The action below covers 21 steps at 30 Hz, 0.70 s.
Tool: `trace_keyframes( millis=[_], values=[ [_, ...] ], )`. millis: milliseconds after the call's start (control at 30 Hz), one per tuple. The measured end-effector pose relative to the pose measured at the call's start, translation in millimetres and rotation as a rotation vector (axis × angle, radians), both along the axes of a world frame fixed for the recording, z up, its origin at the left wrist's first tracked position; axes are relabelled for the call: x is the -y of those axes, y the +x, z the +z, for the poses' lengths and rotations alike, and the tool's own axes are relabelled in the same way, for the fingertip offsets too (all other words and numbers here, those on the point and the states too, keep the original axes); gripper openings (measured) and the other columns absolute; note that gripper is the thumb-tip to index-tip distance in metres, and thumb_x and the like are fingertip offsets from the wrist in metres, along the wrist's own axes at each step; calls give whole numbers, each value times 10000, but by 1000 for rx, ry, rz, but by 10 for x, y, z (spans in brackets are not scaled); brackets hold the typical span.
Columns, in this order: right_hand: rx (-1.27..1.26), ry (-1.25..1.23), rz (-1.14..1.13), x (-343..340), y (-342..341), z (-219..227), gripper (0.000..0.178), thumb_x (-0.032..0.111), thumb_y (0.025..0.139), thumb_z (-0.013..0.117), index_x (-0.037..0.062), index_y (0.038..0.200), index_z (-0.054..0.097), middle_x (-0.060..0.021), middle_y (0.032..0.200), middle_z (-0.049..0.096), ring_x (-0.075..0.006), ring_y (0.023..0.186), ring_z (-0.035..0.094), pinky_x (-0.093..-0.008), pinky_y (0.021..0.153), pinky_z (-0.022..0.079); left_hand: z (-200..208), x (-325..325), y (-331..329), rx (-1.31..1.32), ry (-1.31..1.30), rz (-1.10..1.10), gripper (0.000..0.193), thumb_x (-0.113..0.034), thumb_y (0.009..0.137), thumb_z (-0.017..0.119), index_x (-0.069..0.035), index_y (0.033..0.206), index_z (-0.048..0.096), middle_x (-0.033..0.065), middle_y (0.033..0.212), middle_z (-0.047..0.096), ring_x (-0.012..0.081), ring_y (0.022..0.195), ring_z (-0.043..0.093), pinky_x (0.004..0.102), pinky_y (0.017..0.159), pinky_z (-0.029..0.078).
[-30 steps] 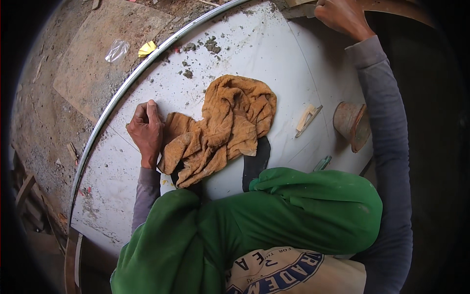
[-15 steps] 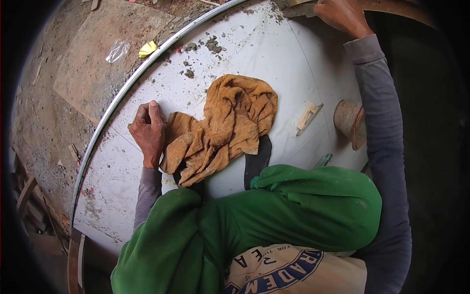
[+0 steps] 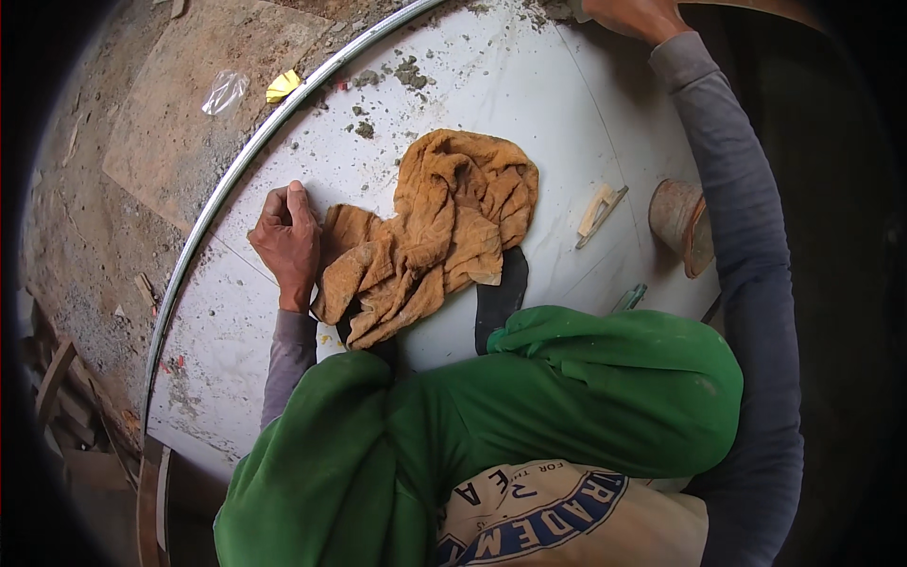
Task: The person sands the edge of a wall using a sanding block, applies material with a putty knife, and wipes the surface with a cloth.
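Note:
My left hand [image 3: 286,244] is closed in a loose fist, thumb on top, resting on the white tiled surface [image 3: 557,123]. Nothing shows in its fingers. Just right of it lies a crumpled orange-brown cloth [image 3: 463,203], partly over dark footwear [image 3: 501,288]. My right hand [image 3: 635,17] reaches to the far right, cut off by the upper edge. Its fingers look curled around a greyish thing, mostly out of view, whose kind I cannot make out. Crumbs of grey mortar [image 3: 409,74] lie on the tiles to the left of that hand.
A small float-like tool with a wooden grip [image 3: 597,215] and a rusty can [image 3: 677,227] are on the right. A green object [image 3: 630,298] lies by my knee. A curved metal trim [image 3: 236,175] edges the tiles; beyond are dirt, clear plastic [image 3: 225,93] and a yellow wrapper [image 3: 282,87].
My right hand has shifted left and farther up, so more of it is cut off. My left hand stays in its fist beside the cloth. The view has shifted slightly.

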State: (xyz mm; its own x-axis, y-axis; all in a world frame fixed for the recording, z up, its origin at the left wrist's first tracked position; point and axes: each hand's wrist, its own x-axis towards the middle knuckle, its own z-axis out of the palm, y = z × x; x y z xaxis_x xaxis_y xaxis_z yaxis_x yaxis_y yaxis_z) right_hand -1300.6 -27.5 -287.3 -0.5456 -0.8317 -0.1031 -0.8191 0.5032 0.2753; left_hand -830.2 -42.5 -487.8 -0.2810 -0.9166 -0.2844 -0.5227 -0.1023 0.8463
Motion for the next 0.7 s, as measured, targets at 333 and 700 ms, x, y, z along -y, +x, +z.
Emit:
trace_keyframes(
  millis=[333, 700],
  values=[
    [96, -137, 132, 47, 258, 313, 307, 174, 750, 784, -100, 889, 771, -348, 911, 746, -490, 877, 779, -550, 746, 610, 56, 112, -34, 43, -45, 25, 326, -258, 1105, 680, -20, 893, 746, -14, 634, 643, 34, 563, 566, 239, 543, 452],
    [70, -111, 97, -224, 28, 38, 216, 132, 815, 629, -44, 855, 748, -296, 877, 734, -503, 873, 716, -561, 820, 575, -56, 65, -14, -10, 1, 22, 371, -280, 1111, 667, -12, 859, 722, -13, 635, 630, 53, 546, 544, 267, 524, 431]
  ],
)
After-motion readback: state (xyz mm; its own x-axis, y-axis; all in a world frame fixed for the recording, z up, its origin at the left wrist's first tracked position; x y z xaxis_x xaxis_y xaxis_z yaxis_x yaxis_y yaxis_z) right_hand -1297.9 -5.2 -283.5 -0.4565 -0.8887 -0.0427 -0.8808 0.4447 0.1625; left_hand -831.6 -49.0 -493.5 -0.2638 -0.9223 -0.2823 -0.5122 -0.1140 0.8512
